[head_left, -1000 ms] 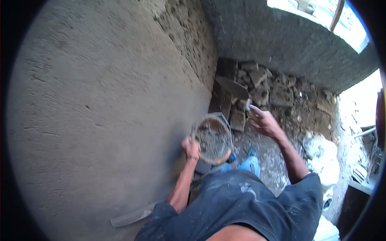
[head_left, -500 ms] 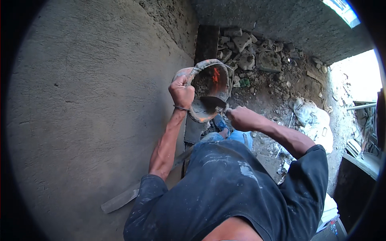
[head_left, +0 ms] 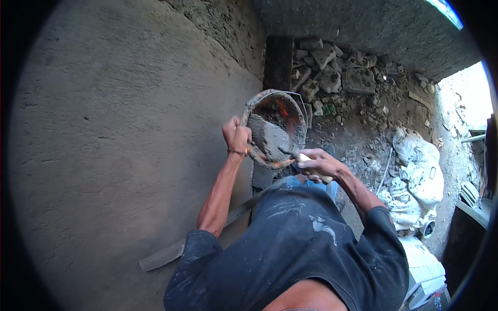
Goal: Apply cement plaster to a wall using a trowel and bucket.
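The left hand grips the left rim of the bucket beside the wall; the right hand holds a trowel by its handle, blade inside among grey mortar. Scooping seems in hand; lifting clear calls for a level blade.

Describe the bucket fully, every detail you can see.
The bucket is round and open-topped, its rim coated with grey, mortar-like crust, with orange showing on the inner wall and rim. Its exact material is unclear. A thin wire handle runs along its right side. Its mouth faces the camera. The left hand grips the rim's left side; a trowel in the right hand reaches inside.
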Tool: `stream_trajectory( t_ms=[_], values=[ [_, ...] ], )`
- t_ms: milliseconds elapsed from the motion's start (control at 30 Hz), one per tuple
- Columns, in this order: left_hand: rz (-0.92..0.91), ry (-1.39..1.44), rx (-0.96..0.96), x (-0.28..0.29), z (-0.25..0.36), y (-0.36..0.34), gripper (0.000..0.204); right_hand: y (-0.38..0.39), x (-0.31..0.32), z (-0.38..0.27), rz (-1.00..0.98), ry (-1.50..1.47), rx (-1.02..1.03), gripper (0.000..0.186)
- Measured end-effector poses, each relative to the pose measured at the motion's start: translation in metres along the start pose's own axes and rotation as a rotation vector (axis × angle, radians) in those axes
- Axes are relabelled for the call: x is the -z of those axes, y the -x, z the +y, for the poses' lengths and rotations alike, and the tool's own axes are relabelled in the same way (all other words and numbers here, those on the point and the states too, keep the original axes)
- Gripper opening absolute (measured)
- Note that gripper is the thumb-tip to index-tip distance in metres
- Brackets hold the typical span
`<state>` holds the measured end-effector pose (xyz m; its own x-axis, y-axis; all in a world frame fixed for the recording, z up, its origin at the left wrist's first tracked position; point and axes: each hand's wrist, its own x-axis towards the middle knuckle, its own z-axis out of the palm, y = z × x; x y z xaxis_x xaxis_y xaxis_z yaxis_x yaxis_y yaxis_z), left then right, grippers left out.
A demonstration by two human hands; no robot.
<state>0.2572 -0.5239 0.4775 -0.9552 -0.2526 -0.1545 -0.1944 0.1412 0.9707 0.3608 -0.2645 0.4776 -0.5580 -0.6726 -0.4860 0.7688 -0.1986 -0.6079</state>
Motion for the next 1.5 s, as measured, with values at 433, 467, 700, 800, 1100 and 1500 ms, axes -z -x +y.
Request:
stream_trajectory(
  t_ms=[433,467,700,800,1100,1500],
  values=[
    [0.271,-0.093,0.234,0.026,-0.093,0.026,0.017,0.096,0.055,-0.083,0.707,-0.281,1.014,0.041],
    [0.293,-0.085,0.256,0.027,-0.109,0.021,0.013,0.107,0.071,-0.091,0.827,-0.343,1.076,0.043],
    [0.425,0.005,0.429,0.027,-0.139,0.023,0.019,0.182,0.171,-0.157,1.613,-0.157,1.590,0.031],
    [0.490,-0.019,0.388,0.031,-0.138,0.028,0.021,0.166,0.168,-0.191,1.839,-0.053,1.577,0.029],
    [0.450,0.005,0.481,0.021,-0.140,0.023,0.020,-0.223,0.094,-0.320,1.362,0.615,0.747,0.012],
    [0.473,-0.142,0.094,-0.011,-0.102,-0.005,0.017,-0.112,0.091,-0.138,0.238,1.149,1.073,0.065]
  ],
)
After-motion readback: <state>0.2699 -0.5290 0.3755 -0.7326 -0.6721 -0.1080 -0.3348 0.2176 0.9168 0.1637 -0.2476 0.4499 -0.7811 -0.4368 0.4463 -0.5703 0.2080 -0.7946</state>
